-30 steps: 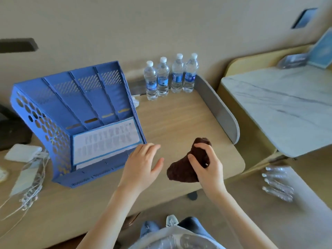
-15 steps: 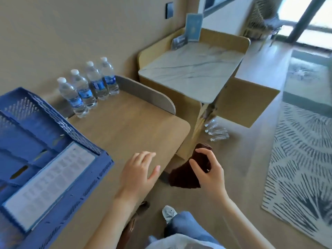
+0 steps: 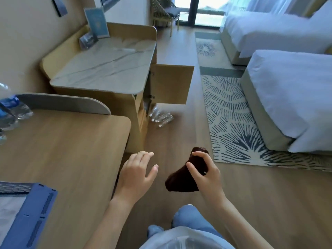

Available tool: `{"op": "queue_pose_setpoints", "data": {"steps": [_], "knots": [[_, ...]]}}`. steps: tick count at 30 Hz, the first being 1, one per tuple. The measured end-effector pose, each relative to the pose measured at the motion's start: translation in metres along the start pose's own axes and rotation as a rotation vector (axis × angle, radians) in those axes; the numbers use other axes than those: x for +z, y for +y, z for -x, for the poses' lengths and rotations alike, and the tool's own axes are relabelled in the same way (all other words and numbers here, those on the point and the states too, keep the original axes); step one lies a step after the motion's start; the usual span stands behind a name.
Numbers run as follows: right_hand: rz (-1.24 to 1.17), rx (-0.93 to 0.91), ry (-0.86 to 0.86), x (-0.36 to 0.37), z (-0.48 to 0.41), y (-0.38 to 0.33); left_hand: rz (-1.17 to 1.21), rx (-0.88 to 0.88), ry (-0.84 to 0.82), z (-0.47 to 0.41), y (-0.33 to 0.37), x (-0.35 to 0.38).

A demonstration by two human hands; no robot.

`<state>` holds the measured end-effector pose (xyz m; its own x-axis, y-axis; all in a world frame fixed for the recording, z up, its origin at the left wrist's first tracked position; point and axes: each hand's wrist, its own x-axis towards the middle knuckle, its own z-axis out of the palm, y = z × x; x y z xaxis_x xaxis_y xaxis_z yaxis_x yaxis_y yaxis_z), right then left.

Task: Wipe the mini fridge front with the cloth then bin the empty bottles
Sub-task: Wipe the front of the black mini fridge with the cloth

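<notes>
Warm wood floor (image 3: 251,194) runs the length of this hotel-like room toward a glass door (image 3: 197,8) and a woven chair (image 3: 165,11). A pale rug (image 3: 233,123) with dark sunburst strokes lies alongside two beds (image 3: 287,87) made up in white.

Against the wall stands a low cabinet (image 3: 107,67) with a grey-veined marble top. Its wooden door (image 3: 172,84) hangs wide open, and from here I cannot make out what sits inside. At the foot of the cabinet, just below that door, a small cluster of clear empty bottles (image 3: 161,116) lies on the floor.

Nearer is a wooden desk (image 3: 62,150) with a rounded corner and a grey padded panel (image 3: 62,102) along its far edge. Water bottles (image 3: 10,108) with blue labels stand at the far left edge, and a blue plastic file tray (image 3: 32,216) fills the near left corner.

The right hand (image 3: 206,175) grips a dark brown cloth (image 3: 181,178), thumb and fingers curled round its upper part while the rest hangs loose above the floor, just off the desk's right edge. The left hand (image 3: 136,175) hovers palm down at that same edge, fingers relaxed and slightly spread, holding nothing.

Nothing written can be read. The bottle labels are a blue blur, the sheet in the tray is smeared, and the blue card (image 3: 97,22) propped at the back of the marble top shows only a faint pale emblem.
</notes>
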<state>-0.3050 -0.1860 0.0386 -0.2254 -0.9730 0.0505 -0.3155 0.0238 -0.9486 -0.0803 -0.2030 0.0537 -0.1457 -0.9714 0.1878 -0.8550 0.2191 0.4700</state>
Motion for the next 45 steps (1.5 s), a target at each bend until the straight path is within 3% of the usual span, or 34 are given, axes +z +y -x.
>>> {"op": "queue_pose_setpoints", "data": {"steps": [12, 29, 38, 45], "knots": [[0.072, 0.122, 0.223, -0.084, -0.039, 0.03, 0.038, 0.228, -0.135, -0.075, 0.066, 0.073], [0.042, 0.123, 0.142, -0.223, -0.23, 0.085, 0.002, 0.234, -0.13, -0.245, 0.206, 0.167], [0.04, 0.174, 0.135, -0.238, -0.339, 0.124, -0.027, 0.226, -0.193, -0.35, 0.21, 0.222], [0.08, 0.153, 0.131, -0.233, -0.488, 0.147, -0.062, 0.196, -0.182, -0.494, 0.188, 0.261]]}}
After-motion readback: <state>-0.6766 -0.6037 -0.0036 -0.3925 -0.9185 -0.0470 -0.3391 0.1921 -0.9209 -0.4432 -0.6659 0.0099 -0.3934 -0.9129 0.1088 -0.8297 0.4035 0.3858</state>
